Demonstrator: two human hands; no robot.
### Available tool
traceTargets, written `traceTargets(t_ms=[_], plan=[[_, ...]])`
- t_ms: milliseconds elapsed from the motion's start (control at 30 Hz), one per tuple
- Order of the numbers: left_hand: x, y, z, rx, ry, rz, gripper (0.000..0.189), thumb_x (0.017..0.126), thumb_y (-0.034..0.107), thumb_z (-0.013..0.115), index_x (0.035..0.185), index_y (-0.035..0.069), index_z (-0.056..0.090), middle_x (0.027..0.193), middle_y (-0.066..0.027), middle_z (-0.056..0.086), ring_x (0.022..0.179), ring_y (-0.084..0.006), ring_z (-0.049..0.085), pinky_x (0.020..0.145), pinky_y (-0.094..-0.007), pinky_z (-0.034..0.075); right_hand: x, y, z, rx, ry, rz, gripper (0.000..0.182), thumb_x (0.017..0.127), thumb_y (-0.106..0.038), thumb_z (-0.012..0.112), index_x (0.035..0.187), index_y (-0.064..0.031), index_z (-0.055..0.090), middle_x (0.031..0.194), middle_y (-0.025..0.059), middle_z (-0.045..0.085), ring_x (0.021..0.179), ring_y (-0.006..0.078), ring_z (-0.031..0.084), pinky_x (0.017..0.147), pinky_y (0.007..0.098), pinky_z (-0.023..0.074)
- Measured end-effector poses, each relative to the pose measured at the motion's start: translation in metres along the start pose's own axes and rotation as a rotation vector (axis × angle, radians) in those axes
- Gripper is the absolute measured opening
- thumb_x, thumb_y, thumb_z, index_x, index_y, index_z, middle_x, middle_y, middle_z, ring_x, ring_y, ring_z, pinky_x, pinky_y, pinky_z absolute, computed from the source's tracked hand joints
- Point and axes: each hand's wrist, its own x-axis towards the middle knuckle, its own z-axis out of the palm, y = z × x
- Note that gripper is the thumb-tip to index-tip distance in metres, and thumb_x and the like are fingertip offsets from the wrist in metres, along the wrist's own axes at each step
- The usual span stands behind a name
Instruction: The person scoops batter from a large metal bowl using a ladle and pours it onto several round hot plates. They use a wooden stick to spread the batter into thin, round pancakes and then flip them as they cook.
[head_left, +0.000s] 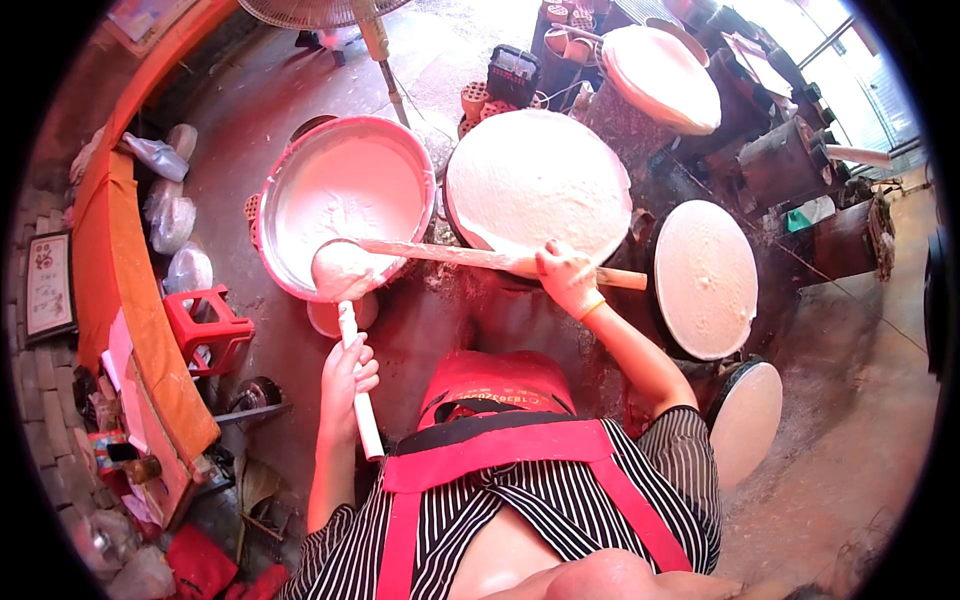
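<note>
My left hand (352, 375) grips the white handle (363, 412) of a ladle. The ladle's bowl (345, 271), coated in pale batter, is at the near rim of a large basin (281, 259). Thick batter (367, 176) fills much of that basin. My right hand (564, 276), in a light glove with a yellow cuff, holds a wooden stick (465, 256). The stick's left end meets the ladle's bowl, though its exact contact is unclear. Beyond my right hand, a pale batter sheet (540, 180) covers a round griddle.
Another batter-covered griddle (705, 281) stands at right, with a further pale round (746, 424) nearer me. A stack of pale sheets (660, 79) is at the far right. A red plastic stool (210, 326) stands left; a pedestal fan (371, 37) is ahead.
</note>
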Motion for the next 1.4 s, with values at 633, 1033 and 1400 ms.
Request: traceTargets(t_ms=[633,1033,1400], plan=[[0.072,0.005,0.182,-0.495,-0.145,-0.114,0.023,0.097,0.009,0.042,0.115,-0.006,0.043,0.073,-0.0021,0.038,0.049,-0.0044,0.034,0.037,-0.0162,0.030,0.185,0.474,-0.229,1.447,0.660,0.853,0.022,0.083,-0.027,0.070,0.081,-0.0134,0.053,0.056,-0.0070,0.039,0.039,0.0050,0.034,0.037,0.0180,0.0258],[0.036,-0.009,0.299,-0.294,0.031,0.047,0.026,0.098,0.010,0.041,0.119,-0.006,0.041,0.075,-0.0017,0.037,0.049,-0.0024,0.032,0.035,-0.0145,0.028,0.152,0.576,0.006,1.194,1.072,1.741,0.036,0.079,-0.018,0.074,0.105,0.0019,0.058,0.084,0.0093,0.064,0.059,0.0209,0.058,0.049,0.0351,0.0478],[0.060,-0.012,0.328,0.399,-0.227,-0.174,0.024,0.094,0.014,0.050,0.115,0.005,0.042,0.073,0.0011,0.045,0.040,-0.0023,0.034,0.031,-0.0173,0.028,0.034,0.337,-0.067,1.733,0.711,1.061,0.041,0.093,-0.047,0.048,0.106,-0.0081,0.054,0.059,-0.0028,0.044,0.039,0.0067,0.034,0.035,0.0233,0.0288]])
